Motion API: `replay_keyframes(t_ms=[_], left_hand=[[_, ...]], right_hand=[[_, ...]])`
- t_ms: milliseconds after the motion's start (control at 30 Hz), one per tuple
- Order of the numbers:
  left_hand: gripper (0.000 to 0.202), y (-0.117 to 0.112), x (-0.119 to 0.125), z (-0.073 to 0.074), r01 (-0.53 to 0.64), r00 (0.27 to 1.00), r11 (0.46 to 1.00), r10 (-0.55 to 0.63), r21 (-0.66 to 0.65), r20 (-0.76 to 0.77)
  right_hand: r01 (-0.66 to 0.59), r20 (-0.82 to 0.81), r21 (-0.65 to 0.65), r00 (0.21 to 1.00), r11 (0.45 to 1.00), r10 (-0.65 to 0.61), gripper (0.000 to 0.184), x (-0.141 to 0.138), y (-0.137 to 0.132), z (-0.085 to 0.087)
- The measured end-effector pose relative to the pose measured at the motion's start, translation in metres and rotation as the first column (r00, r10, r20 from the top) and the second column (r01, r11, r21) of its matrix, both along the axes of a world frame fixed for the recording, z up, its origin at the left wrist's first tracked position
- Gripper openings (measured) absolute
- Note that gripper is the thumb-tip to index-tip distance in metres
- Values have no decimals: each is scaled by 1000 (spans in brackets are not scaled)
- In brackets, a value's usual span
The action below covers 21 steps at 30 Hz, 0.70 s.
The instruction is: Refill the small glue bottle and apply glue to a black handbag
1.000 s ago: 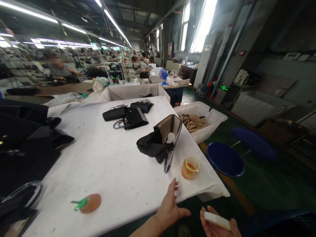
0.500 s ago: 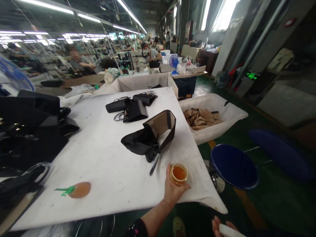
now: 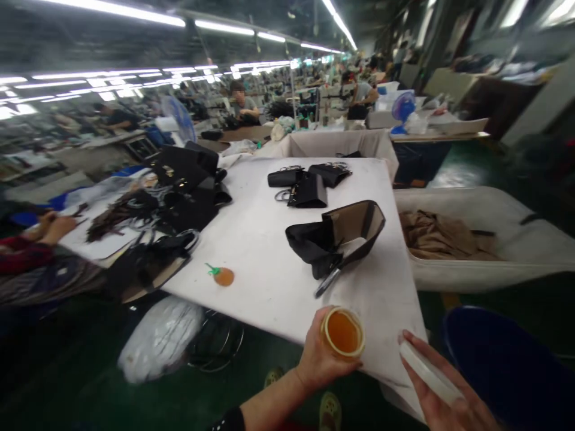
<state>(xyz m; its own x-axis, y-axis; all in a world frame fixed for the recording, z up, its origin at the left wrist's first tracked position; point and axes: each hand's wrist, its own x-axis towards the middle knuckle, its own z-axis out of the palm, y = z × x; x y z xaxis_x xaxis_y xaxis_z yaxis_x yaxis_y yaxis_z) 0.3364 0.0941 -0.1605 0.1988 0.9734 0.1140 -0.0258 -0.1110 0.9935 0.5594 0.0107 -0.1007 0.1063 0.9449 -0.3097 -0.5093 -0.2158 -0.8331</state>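
Observation:
My left hand [image 3: 320,358] grips a small open jar of amber liquid [image 3: 342,333], lifted just off the near edge of the white table [image 3: 265,263]. My right hand [image 3: 442,395] holds a flat white lid [image 3: 427,372] to the jar's right, fingers under it. Just beyond the jar, an open black bag with a tan lining [image 3: 338,237] lies on the table with a dark tool [image 3: 327,282] at its near side.
Small black bags [image 3: 309,182] lie at the table's far end and a pile of black bags [image 3: 179,191] at its left. An orange bottle with a green tip [image 3: 220,275] lies on the table. A white bin of tan pieces [image 3: 471,245] and a blue stool [image 3: 507,365] stand right. Another person's arm [image 3: 31,239] is at left.
My left hand reached the jar, closed on it and lifted it off the table toward me. My right hand with the lid rose beside it. The view swung left.

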Motion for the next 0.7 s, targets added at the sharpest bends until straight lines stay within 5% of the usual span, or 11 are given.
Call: replay_keyframes(t_ms=[133, 267, 467, 700], left_hand=[[93, -19, -42, 14, -107, 990, 994, 106, -2, -93], [97, -37, -83, 23, -290, 911, 954, 301, 80, -283], [92, -53, -137, 37, -386, 836, 895, 442, 224, -326], [88, -62, -199, 45, -385, 806, 872, 478, 302, -350]], right_hand=[[-313, 279, 279, 931, 908, 235, 63, -58, 59, 23], [-506, 527, 427, 813, 749, 248, 55, -115, 88, 35], [-675, 683, 401, 671, 619, 289, 56, -170, 95, 34], [-756, 788, 324, 548, 569, 279, 54, -224, 80, 38]])
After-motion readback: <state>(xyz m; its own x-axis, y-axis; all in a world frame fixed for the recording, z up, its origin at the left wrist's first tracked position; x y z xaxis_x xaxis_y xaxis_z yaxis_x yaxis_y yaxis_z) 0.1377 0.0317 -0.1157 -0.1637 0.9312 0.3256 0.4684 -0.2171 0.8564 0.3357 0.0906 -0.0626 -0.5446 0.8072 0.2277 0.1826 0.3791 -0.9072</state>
